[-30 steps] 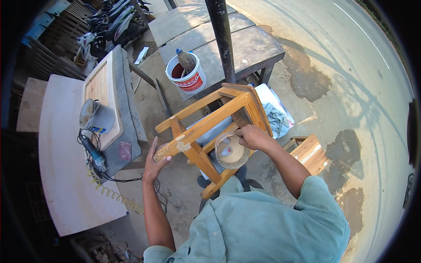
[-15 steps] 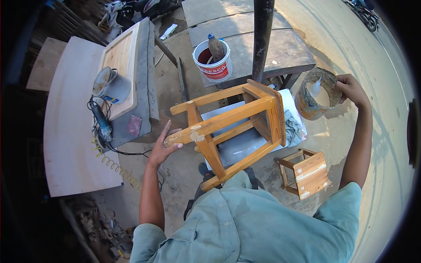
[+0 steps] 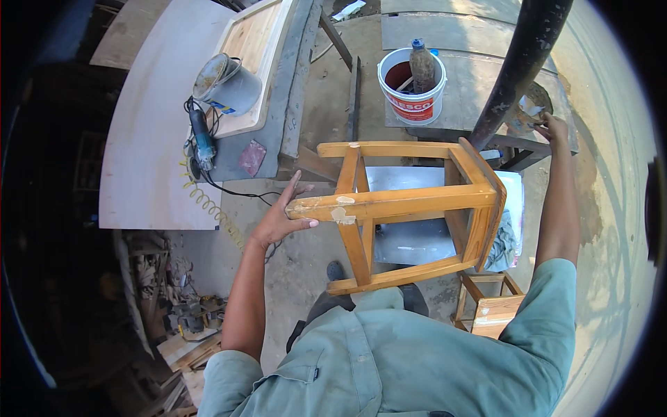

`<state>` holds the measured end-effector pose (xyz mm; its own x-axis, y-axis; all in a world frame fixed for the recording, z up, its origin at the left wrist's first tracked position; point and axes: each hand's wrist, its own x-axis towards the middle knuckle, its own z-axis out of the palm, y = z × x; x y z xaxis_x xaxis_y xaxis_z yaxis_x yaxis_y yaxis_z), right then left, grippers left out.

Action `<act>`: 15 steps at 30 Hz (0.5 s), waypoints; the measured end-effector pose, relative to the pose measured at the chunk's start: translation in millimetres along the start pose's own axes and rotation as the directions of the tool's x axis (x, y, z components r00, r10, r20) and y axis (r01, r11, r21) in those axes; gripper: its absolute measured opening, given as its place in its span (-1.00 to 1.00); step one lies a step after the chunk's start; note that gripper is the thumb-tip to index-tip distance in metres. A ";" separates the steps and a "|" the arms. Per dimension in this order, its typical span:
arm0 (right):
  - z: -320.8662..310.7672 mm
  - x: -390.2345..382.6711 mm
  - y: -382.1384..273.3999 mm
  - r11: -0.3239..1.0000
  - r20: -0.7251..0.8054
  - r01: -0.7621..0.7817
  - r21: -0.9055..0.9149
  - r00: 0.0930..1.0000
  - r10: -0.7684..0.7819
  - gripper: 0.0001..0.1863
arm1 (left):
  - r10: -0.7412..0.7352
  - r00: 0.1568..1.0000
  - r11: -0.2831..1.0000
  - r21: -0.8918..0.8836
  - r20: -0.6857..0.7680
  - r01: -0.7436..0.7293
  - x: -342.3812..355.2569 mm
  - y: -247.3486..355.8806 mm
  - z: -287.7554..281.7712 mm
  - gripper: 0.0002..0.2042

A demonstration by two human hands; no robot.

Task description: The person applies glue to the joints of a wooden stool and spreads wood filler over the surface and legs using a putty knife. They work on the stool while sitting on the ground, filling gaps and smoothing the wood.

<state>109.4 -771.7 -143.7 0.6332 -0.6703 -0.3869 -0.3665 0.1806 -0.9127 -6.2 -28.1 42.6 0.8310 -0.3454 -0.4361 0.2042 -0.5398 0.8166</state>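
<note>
A wooden stool point(image 3: 396, 201) lies on its side in front of me, with pale filler patches on its nearest upper leg. My left hand point(image 3: 281, 217) rests against that leg's end, thumb and fingers spread around it. Stretched out to the far right, my right hand point(image 3: 554, 131) is closed on the rim of a grimy, crusted bucket point(image 3: 522, 124). Something whitish shows inside the bucket. Part of the bucket is hidden behind a black post point(image 3: 517, 76). A smaller stool point(image 3: 492, 314) stands low on the right, partly covered by my sleeve.
On the left workbench point(image 3: 274, 139) are a grey bucket point(image 3: 240, 90), a corded power tool point(image 3: 201, 139) and a reddish pad point(image 3: 252, 158). A white bucket point(image 3: 417, 104) holding a bottle stands on the far wooden table point(image 3: 472, 90). A crumpled cloth point(image 3: 501, 243) lies beyond the stool seat.
My right hand has carried the crusted bucket away from me, to behind the post by the far table. My left hand stays at the stool leg. The whole view has shifted.
</note>
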 end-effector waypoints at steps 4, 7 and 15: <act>48.0 38.5 34.7 0.998 0.006 -0.060 0.028 0.998 0.060 -0.65 | -0.024 1.000 0.999 0.042 0.003 0.024 1.9 3.0 -3.0 0.22; 62.2 57.0 51.7 0.998 -0.012 -0.063 0.018 0.998 0.063 -0.64 | -0.069 0.998 0.998 -0.013 0.006 0.069 2.4 5.1 -4.3 0.21; 46.5 18.3 28.9 0.998 -0.080 -0.052 0.034 0.995 0.055 -0.35 | -0.080 0.996 0.993 -0.078 0.037 0.083 11.7 9.3 -4.7 0.17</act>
<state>142.1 -745.3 -183.2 0.5556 -0.7148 -0.4247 -0.3757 0.2398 -0.8952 7.8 -33.6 46.9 0.7925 -0.3290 -0.5135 0.3121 -0.5046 0.8050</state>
